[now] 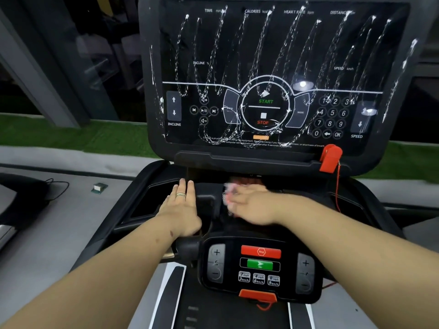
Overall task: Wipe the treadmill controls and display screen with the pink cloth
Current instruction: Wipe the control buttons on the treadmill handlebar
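The treadmill's black display screen (273,55) stands upright ahead, streaked all over with white foamy wipe marks. Below it lies the dark console tray (209,203). My left hand (183,207) rests flat on the tray's left part, fingers straight, a ring on one finger. My right hand (251,205) is motion-blurred over the tray's middle and holds the pink cloth (229,189), of which only a blurred edge shows past the fingers. Nearer to me sits the small control panel (261,269) with red Stop, green Go and speed buttons.
A red safety clip (330,158) with a thin red cord (337,193) hangs at the display's lower right. An orange-red tab (258,296) sits under the control panel. To the left are grey floor, a black cable (54,188), a small box (98,187) and green turf (71,136).
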Action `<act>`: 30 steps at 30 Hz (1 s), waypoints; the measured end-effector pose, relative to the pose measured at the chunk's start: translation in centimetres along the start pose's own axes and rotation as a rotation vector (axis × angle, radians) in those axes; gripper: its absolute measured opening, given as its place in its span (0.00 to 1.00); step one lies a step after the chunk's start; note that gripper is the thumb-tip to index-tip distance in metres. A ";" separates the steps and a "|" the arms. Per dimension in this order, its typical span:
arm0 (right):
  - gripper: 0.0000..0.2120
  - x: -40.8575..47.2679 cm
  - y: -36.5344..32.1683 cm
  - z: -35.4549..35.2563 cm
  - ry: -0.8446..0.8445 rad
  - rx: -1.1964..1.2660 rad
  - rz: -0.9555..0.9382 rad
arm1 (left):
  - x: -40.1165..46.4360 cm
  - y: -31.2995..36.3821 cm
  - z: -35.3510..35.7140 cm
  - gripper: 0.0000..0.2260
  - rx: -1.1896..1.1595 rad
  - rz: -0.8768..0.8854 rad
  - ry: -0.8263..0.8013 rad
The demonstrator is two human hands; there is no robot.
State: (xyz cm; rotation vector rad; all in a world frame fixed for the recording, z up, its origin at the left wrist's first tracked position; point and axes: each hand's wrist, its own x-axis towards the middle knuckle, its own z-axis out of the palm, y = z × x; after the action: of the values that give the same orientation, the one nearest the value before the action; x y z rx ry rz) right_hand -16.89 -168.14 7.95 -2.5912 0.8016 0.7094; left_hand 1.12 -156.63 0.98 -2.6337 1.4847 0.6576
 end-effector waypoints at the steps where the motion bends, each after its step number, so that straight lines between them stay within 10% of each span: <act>1: 0.26 0.1 -0.2 0.3 -0.025 0.027 -0.080 | 0.0 0.0 0.0 0.44 0.003 0.000 0.001; 30: 0.31 -1.4 0.3 0.0 -0.121 0.288 -0.068 | 0.0 0.1 0.0 0.43 -0.013 0.002 0.014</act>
State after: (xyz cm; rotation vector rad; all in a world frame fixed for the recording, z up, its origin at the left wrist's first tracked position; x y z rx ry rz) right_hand -18.12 -167.77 8.65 -2.2841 0.7170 0.6703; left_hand 1.06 -156.66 0.96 -2.6526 1.4917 0.6519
